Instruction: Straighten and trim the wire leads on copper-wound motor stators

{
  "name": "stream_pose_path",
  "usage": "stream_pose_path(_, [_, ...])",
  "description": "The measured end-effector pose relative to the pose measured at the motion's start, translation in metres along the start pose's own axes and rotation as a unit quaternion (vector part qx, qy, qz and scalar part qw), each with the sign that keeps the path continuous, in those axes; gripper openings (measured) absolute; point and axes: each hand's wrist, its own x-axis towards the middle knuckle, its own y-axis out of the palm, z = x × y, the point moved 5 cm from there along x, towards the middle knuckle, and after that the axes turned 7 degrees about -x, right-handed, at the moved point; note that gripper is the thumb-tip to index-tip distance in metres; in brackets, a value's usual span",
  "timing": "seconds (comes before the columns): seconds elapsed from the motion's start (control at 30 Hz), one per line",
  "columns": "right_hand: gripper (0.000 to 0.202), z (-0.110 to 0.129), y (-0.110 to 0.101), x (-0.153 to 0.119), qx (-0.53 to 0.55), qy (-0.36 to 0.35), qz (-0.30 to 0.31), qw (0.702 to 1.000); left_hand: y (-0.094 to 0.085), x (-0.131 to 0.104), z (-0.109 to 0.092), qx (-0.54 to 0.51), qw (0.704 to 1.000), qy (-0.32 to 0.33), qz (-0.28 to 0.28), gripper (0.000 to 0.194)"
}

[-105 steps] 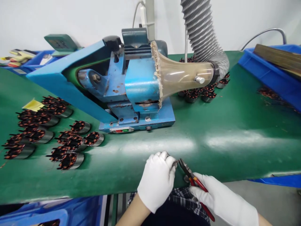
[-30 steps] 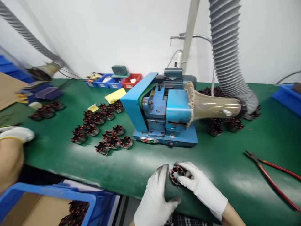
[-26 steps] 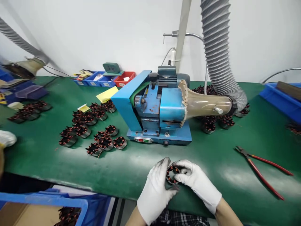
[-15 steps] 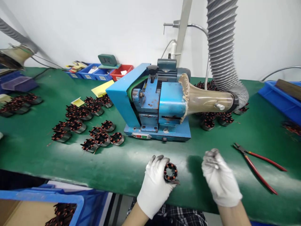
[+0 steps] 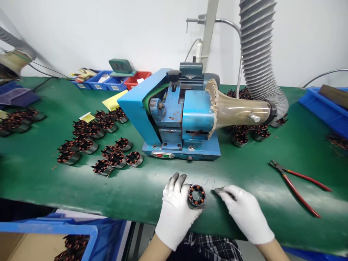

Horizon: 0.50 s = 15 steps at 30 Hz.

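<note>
Both of my hands wear white gloves near the front edge of the green bench. My left hand (image 5: 176, 210) grips a small round stator (image 5: 196, 195) wound with copper coils, its open face turned toward me. Thin wires stick up from the stator. My right hand (image 5: 243, 212) lies just right of it, fingertips pinched together close to those wires; whether they hold a wire I cannot tell. Red-handled cutters (image 5: 296, 185) lie on the mat to the right, apart from both hands.
A blue bench machine (image 5: 176, 112) with a clear funnel and grey extraction hose (image 5: 258, 58) stands in the middle. Several stators (image 5: 100, 145) lie at left, more behind the funnel (image 5: 244, 136). Blue bins (image 5: 323, 108) sit right and below left (image 5: 49, 235).
The cutters went from my right hand onto the mat at right. My right hand left the stator, swung out to the right, and has come back beside it. My left hand keeps its grip.
</note>
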Motion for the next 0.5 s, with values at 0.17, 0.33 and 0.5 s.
stream_pose_path(0.17, [0.04, 0.018, -0.004, 0.006, 0.035, -0.08, 0.146, 0.985, -0.015, 0.007, -0.011, -0.083, 0.993, 0.058, 0.064, 0.117])
stream_pose_path(0.33, [0.069, 0.035, 0.022, 0.008, -0.088, -0.163, 0.251, 0.95, -0.012, 0.028, -0.029, -0.174, 0.95, 0.093, 0.24, 0.103])
stream_pose_path(0.5, [0.044, 0.029, 0.026, 0.002, -0.11, -0.139, 0.222, 0.959, -0.002, 0.029, -0.028, -0.174, 0.944, 0.097, 0.262, 0.069])
